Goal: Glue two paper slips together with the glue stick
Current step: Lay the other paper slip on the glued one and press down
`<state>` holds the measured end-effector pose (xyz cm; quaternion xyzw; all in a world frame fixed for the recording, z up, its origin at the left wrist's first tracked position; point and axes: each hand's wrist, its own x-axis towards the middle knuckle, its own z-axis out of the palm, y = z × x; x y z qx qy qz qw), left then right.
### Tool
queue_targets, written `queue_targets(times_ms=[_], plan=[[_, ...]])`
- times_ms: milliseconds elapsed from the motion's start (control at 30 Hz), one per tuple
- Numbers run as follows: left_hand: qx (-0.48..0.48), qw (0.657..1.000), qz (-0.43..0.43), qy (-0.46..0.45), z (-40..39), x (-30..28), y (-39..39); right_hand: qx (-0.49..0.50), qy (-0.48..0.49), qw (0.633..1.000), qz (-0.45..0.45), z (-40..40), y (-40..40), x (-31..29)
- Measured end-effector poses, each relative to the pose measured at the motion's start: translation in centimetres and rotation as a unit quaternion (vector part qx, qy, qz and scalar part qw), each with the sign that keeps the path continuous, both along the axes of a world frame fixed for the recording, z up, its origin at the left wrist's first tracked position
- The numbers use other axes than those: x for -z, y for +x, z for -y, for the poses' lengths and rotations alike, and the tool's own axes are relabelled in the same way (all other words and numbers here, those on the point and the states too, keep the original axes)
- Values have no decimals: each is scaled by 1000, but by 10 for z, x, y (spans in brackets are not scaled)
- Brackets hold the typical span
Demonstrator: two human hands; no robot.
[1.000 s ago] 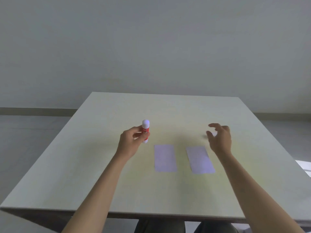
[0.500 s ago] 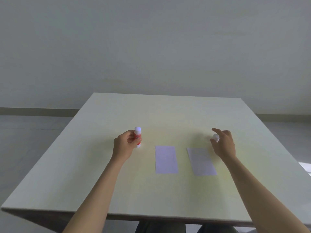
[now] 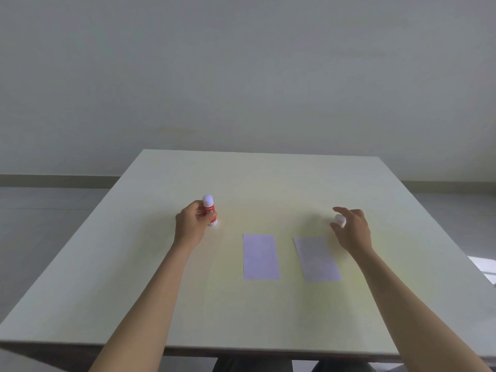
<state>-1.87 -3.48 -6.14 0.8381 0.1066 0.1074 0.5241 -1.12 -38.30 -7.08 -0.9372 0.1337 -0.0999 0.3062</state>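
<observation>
A red glue stick (image 3: pixel 209 210) with a white top stands upright on the table, its base touching the surface. My left hand (image 3: pixel 192 224) is wrapped around it from the left. Two pale lilac paper slips lie flat side by side: the left slip (image 3: pixel 260 256) and the right slip (image 3: pixel 317 259), with a gap between them. My right hand (image 3: pixel 353 229) hovers just beyond the right slip's far corner, and a small white cap (image 3: pixel 339 220) sits between its thumb and fingers, low over the table.
The pale square table (image 3: pixel 268 178) runs to a far edge in front of a plain wall. Its near edge is at my body, and my knees show below it. Grey floor lies on both sides.
My left hand has moved the glue stick left and down until it stands on the table. My right hand has shifted slightly right and lower, the white cap now showing at its fingers.
</observation>
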Motion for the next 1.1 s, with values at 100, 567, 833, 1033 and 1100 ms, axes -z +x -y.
queue_targets(times_ms=[100,567,833,1033,1100], plan=[[5,1000,4,3,0,2,4,-3,1,1000,1,-1,-2,-1],[16,999,10,-36,-3,6,5,-301,-101,945,-84,-34,-24,-19],[-79,992,99,-5,-8,2,-10,-314,-119,933,-127,-36,-18,-20],[-81,973,216,21,8,-10,-30,-306,-92,941,-113,-37,-15,-21],[-50,969,240,18,17,-15,-35,-305,-97,942,-103,-37,-13,-21]])
